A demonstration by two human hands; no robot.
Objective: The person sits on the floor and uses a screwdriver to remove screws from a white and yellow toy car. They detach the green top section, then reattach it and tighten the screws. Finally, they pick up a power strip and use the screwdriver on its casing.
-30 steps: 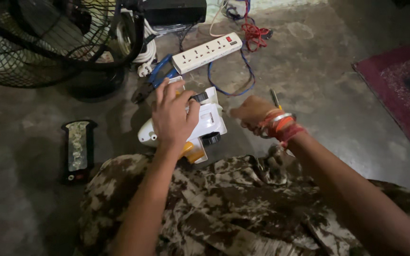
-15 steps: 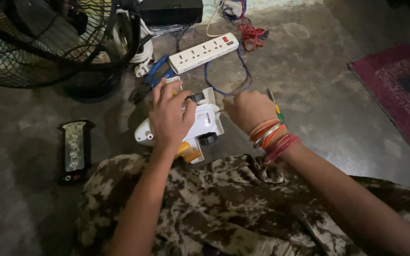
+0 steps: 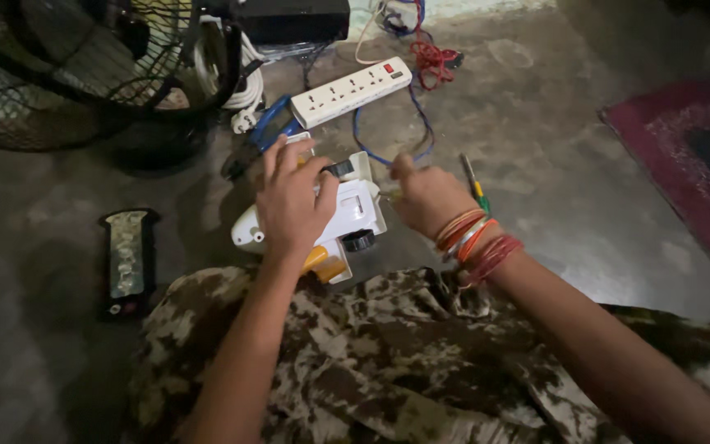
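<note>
Overall light: dim and indoor, with a cool grey cast over the concrete floor.
Light source: brightest along the top edge, near the white power strip; the lamp itself is out of view.
Brightest thing: the white plastic appliance under the left hand stands out sharply, without blown glare.
Shadows: soft and heavy beneath the black fan and along the left edge, where the dark remote sinks into murk.
Corners: the top right and the red rug fall to near black.
Sharpness: slight motion softness on the right hand; grain is visible in the dark areas.
Distortion: the wide lens bends the fan's guard at the edge.
</note>
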